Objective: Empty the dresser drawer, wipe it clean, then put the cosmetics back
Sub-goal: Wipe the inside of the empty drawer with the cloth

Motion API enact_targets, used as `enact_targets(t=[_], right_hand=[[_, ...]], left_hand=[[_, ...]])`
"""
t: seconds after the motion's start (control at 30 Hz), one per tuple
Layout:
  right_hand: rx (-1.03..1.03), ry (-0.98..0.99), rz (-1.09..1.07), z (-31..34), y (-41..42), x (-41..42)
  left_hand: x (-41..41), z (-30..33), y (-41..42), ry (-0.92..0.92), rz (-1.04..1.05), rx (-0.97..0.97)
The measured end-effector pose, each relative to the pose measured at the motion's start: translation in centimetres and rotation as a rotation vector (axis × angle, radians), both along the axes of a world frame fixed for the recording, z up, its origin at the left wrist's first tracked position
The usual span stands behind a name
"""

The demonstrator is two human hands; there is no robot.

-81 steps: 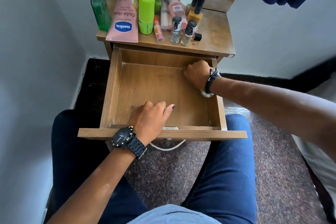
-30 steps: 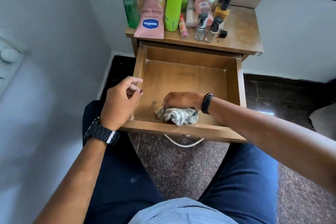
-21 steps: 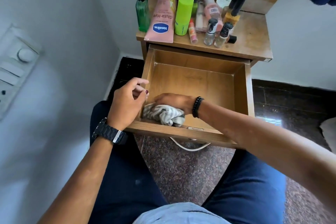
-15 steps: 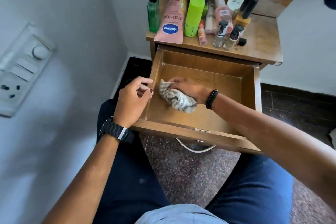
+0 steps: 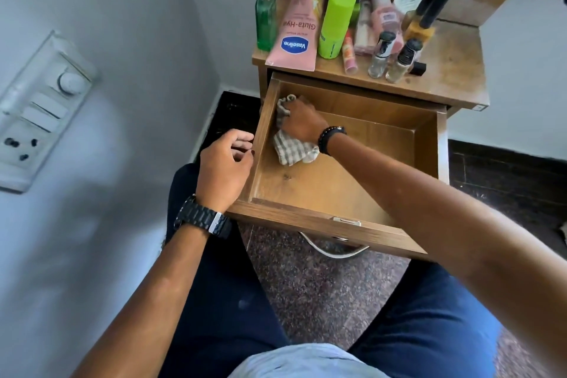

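Two hands busy; right hand (image 5: 302, 123) clutches checked cloth (image 5: 290, 149) into drawer (image 5: 322, 184) corner at eleven o'clock, chasing dust; left hand (image 5: 224, 169), fingers loosely curled, steadies side wall; cosmetics (image 5: 334, 24) parked at twelve o'clock.

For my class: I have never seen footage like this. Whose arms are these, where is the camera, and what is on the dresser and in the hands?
There is no machine here. The camera sits on a person's head and looks down at their own arms. The right hand grips a striped cloth against the back left corner of the open drawer, which holds nothing else. The left hand rests beside the drawer's left wall, fingers loosely curled, holding nothing. Bottles and tubes stand on the dresser top.
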State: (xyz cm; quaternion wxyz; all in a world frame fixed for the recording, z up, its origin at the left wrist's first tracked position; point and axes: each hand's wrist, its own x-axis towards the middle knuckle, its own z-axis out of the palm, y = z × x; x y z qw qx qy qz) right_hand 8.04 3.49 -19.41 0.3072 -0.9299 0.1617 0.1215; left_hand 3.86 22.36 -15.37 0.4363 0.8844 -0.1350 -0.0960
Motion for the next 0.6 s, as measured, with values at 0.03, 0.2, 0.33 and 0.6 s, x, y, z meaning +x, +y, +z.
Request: enact_targets(t=[0.03, 0.2, 0.33, 0.6], right_hand=[[-0.005, 0.015, 0.049, 0.3, -0.2, -0.3], [0.114, 0.028, 0.240, 1.3, 0.9, -4.4], [0.104, 0.152, 0.419, 2.1, 2.7, -7.9], [0.129, 0.464, 0.625, 2.5, 4.5, -5.6]], left_hand=[[0.0, 0.0, 0.0, 0.000, 0.002, -0.006], [0.1, -0.1, 0.1, 0.004, 0.018, -0.035], [0.2, -0.2, 0.2, 0.016, 0.022, -0.058], [0.2, -0.3, 0.2, 0.029, 0.031, -0.071]])
